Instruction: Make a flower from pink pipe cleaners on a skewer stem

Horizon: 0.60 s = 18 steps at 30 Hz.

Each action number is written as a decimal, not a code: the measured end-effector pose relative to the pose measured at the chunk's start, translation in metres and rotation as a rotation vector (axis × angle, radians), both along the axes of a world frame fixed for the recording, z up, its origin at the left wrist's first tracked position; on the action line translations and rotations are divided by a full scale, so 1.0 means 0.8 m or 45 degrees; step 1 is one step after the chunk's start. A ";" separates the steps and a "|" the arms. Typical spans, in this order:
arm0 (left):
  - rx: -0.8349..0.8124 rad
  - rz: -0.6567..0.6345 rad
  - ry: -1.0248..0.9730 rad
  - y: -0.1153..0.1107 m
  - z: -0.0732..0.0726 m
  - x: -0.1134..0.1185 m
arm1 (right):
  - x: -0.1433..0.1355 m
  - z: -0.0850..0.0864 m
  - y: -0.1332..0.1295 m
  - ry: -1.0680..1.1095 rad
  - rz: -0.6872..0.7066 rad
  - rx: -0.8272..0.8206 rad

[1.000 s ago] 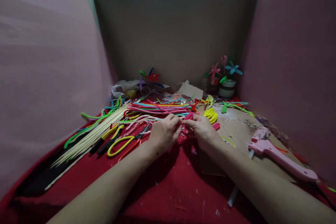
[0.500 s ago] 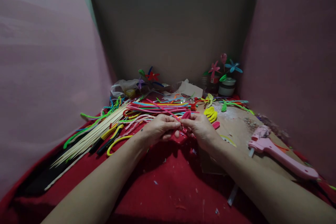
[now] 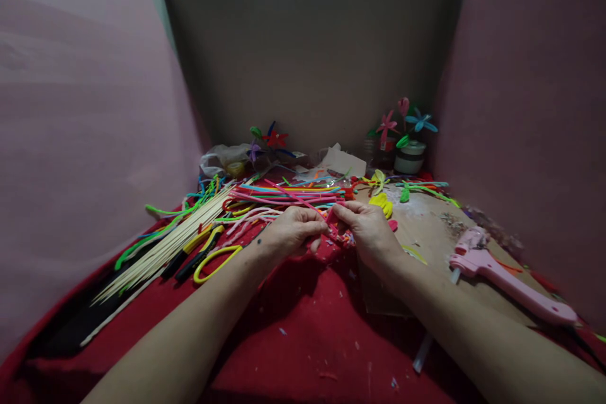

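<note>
A pink pipe cleaner slants up and left from between my hands, its far end above the bundle of pipe cleaners. My left hand is closed, thumb and finger pinching this stem near its lower end. My right hand is closed too, its thumb and forefinger gripping a bent part of the same pink pipe cleaner close to the left fingertips. Below the fingertips lie small coloured scraps on the red cloth. The other fingers partly hide the held piece.
Wooden sticks, yellow-black pliers and yellow-handled scissors lie left. Coloured pipe cleaners are piled ahead. On cardboard at right rest yellow petals and a pink glue gun. Finished flowers stand behind.
My right hand has shifted slightly up and right, a little apart from the left fingertips. The pink petal-like loop that stood above the fingers has tilted down between my hands.
</note>
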State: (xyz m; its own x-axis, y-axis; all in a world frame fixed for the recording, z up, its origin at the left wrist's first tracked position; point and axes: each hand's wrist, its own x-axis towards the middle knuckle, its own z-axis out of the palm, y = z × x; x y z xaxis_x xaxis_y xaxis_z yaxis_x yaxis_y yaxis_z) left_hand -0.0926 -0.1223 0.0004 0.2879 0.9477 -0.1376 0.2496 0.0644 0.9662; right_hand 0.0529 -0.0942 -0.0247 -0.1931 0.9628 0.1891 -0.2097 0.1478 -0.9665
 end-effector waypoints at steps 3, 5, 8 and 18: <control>-0.018 -0.008 -0.005 -0.001 -0.003 0.000 | 0.000 0.001 -0.001 -0.001 0.026 0.007; -0.005 -0.037 -0.014 -0.003 -0.008 -0.001 | -0.001 0.001 -0.001 0.026 0.062 -0.025; 0.011 -0.052 0.011 -0.002 -0.009 -0.002 | -0.002 0.003 -0.002 0.068 0.150 -0.093; 0.117 -0.273 -0.403 -0.100 -0.055 0.016 | -0.004 0.005 -0.002 0.108 0.107 -0.131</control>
